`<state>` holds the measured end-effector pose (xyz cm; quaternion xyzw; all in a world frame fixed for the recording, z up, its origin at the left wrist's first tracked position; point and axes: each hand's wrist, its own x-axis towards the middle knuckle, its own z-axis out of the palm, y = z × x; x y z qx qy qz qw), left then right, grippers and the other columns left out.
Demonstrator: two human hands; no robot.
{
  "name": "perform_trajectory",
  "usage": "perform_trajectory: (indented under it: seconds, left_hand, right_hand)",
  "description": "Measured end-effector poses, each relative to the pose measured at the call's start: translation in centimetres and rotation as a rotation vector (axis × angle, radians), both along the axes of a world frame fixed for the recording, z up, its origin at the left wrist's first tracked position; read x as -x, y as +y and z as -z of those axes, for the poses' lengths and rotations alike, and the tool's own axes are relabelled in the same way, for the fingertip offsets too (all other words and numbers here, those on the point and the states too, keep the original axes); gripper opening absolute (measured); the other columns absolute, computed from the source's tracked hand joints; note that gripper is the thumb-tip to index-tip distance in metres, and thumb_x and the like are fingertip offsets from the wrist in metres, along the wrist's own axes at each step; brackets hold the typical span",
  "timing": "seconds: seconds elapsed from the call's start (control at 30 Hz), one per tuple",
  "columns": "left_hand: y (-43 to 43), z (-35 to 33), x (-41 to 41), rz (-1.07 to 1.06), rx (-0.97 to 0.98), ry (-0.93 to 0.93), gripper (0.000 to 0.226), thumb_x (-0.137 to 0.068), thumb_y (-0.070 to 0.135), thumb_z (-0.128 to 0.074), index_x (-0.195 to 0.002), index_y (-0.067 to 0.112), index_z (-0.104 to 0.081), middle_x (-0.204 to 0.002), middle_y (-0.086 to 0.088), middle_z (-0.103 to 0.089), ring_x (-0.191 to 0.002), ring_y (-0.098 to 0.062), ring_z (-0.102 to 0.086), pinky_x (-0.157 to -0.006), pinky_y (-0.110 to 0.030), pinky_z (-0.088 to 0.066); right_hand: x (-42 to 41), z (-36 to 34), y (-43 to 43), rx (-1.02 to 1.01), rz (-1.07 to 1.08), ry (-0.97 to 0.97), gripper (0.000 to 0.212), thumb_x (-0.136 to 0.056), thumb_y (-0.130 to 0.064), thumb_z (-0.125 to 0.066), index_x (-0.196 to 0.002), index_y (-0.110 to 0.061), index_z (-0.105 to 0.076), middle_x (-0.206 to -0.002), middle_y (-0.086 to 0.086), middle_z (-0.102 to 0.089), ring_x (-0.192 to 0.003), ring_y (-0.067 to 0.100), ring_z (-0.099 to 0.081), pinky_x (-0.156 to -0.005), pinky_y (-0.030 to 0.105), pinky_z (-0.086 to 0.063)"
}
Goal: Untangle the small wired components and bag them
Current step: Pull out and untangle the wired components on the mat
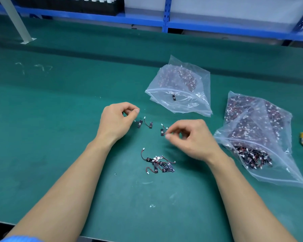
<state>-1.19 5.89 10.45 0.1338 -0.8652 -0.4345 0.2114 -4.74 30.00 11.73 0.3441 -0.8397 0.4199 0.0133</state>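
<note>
Left grip (119, 119) and right grip (191, 137) curled as if pinching, held items can't tell, small black wired components (150, 124) between them, tangled pile (160, 165) on green counter (59, 137), clear plastic bags (180, 88) right

Two arms of one person are in view, and both are bare from the wrist up along the forearm. The left hand (118, 119) and the right hand (193, 137) are bare too. The nails that show, on one fingertip (137, 111) of the left hand and one of the right, are cut short. Past the near edge of the bench (59, 102), toward its left corner, a small piece of sleeve (20, 239) covers the left arm. It is bright blue cloth. Its weave is too blurred to tell.
</note>
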Motion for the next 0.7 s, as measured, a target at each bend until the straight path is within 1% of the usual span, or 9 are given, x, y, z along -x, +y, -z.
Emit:
perform_trajectory:
  seconds: [0.1,0.17,0.23,0.27,0.37,0.47,0.57,0.7]
  left_hand:
    - [0.4,-0.7,-0.6,0.127,0.015,0.042,0.013,-0.089,0.028,-0.071,-0.076,0.031,-0.073,-0.065,0.013,-0.064,-0.047,-0.008,-0.036,-0.049,-0.017,-0.032]
    - [0.7,-1.3,-1.3,0.304,0.038,0.018,0.012,-0.085,0.027,-0.075,-0.073,0.03,-0.073,-0.063,0.009,-0.064,-0.051,-0.006,-0.038,-0.052,-0.017,-0.033]
    - [0.9,-1.7,-1.9,0.518,0.057,-0.099,0.009,-0.079,0.03,-0.078,-0.072,0.027,-0.074,-0.057,0.009,-0.06,-0.053,-0.004,-0.041,-0.055,-0.019,-0.036]
    - [0.9,-1.9,-2.2,0.609,0.071,-0.18,0.009,-0.077,0.031,-0.08,-0.071,0.026,-0.075,-0.054,0.011,-0.057,-0.053,-0.005,-0.042,-0.054,-0.02,-0.036]
    - [1.3,-2.0,-2.6,0.761,0.092,-0.376,0.009,-0.075,0.031,-0.086,-0.073,0.028,-0.077,-0.051,0.01,-0.053,-0.051,-0.008,-0.04,-0.051,-0.019,-0.033]
    - [1.6,-2.0,-2.7,0.786,0.123,-0.462,0.008,-0.075,0.031,-0.087,-0.076,0.029,-0.079,-0.056,0.002,-0.057,-0.052,-0.009,-0.043,-0.052,-0.021,-0.034]
    - [1.6,-2.1,-2.8,0.763,0.168,-0.499,0.008,-0.074,0.03,-0.087,-0.075,0.031,-0.079,-0.061,-0.003,-0.062,-0.053,-0.007,-0.045,-0.052,-0.019,-0.035]
    - [0.4,-2.3,-2.9,0.649,0.211,-0.525,0.008,-0.074,0.027,-0.083,-0.069,0.03,-0.077,-0.053,0.007,-0.063,-0.047,-0.004,-0.044,-0.049,-0.014,-0.034]
  right_hand:
    - [-0.8,0.2,-0.8,-0.216,-0.192,-0.032,0.01,-0.075,-0.035,-0.077,-0.083,-0.029,-0.077,-0.067,-0.015,-0.065,-0.06,0.006,-0.054,-0.06,0.017,-0.037]
    - [-1.0,0.4,-1.0,-0.298,-0.258,-0.053,0.01,-0.076,-0.033,-0.079,-0.086,-0.03,-0.078,-0.068,-0.015,-0.066,-0.063,0.004,-0.056,-0.061,0.016,-0.037]
    - [-1.0,0.4,-1.0,-0.325,-0.272,-0.061,0.01,-0.077,-0.031,-0.079,-0.086,-0.031,-0.079,-0.067,-0.015,-0.066,-0.062,0.003,-0.056,-0.06,0.016,-0.038]
    - [-0.9,0.4,-0.9,-0.326,-0.27,-0.07,0.008,-0.077,-0.032,-0.079,-0.084,-0.031,-0.079,-0.066,-0.016,-0.066,-0.061,0.003,-0.056,-0.06,0.017,-0.038]
    - [-0.4,0.2,-0.5,-0.336,-0.25,-0.124,0.005,-0.077,-0.034,-0.081,-0.081,-0.032,-0.079,-0.065,-0.014,-0.067,-0.058,0.007,-0.055,-0.057,0.02,-0.04]
    - [-0.3,0.1,-0.2,-0.352,-0.247,-0.153,0.004,-0.078,-0.031,-0.082,-0.08,-0.032,-0.079,-0.066,-0.013,-0.068,-0.058,0.007,-0.055,-0.057,0.017,-0.04]
    - [-0.3,0.0,-0.2,-0.359,-0.239,-0.166,0.005,-0.078,-0.029,-0.083,-0.078,-0.032,-0.078,-0.064,-0.015,-0.067,-0.056,0.006,-0.055,-0.055,0.013,-0.038]
    - [-0.3,-0.1,0.0,-0.367,-0.206,-0.185,0.007,-0.077,-0.026,-0.082,-0.074,-0.029,-0.076,-0.059,-0.016,-0.066,-0.051,0.004,-0.053,-0.054,0.013,-0.038]
